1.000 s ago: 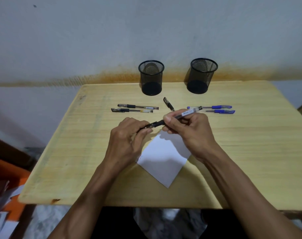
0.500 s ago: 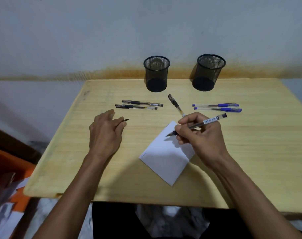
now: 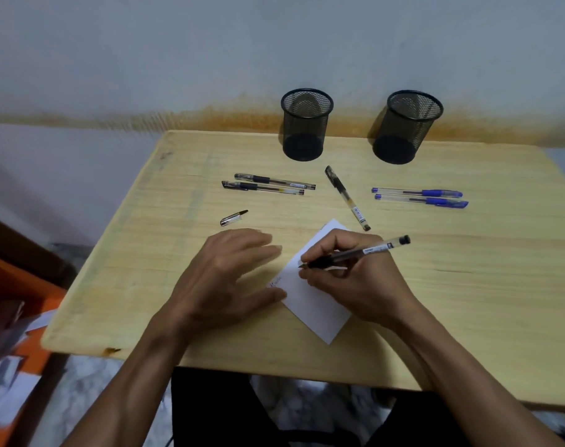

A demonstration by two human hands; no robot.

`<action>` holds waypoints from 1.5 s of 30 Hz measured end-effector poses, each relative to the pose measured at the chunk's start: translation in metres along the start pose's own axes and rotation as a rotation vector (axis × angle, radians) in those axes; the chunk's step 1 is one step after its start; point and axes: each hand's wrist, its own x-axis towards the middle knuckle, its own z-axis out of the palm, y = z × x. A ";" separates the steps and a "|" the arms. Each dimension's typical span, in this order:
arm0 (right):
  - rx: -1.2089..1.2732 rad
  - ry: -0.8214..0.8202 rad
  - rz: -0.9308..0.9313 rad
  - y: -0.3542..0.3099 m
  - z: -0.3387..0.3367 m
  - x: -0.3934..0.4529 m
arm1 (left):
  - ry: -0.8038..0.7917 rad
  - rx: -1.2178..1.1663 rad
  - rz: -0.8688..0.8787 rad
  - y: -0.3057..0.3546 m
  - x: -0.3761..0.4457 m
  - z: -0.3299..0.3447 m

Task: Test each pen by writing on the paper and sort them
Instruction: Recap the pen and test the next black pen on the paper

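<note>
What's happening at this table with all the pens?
A person is trying out pens. The right hand grips an uncapped black pen with its tip on the white paper, while the left hand lies flat beside it. The pen's cap lies on the table. Five more pens wait; both mesh cups look empty.

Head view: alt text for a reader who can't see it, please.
Right hand holds an uncapped black pen, tip on white paper, left hand flat beside it. Its cap, five more pens and two empty mesh cups lie beyond.
</note>
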 end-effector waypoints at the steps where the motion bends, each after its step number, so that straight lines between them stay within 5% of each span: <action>1: -0.018 -0.012 -0.015 -0.001 0.002 0.002 | -0.044 0.012 -0.005 0.001 0.001 0.000; 45: -0.320 0.061 -0.111 0.023 0.025 0.024 | -0.197 0.112 -0.018 -0.001 0.005 -0.003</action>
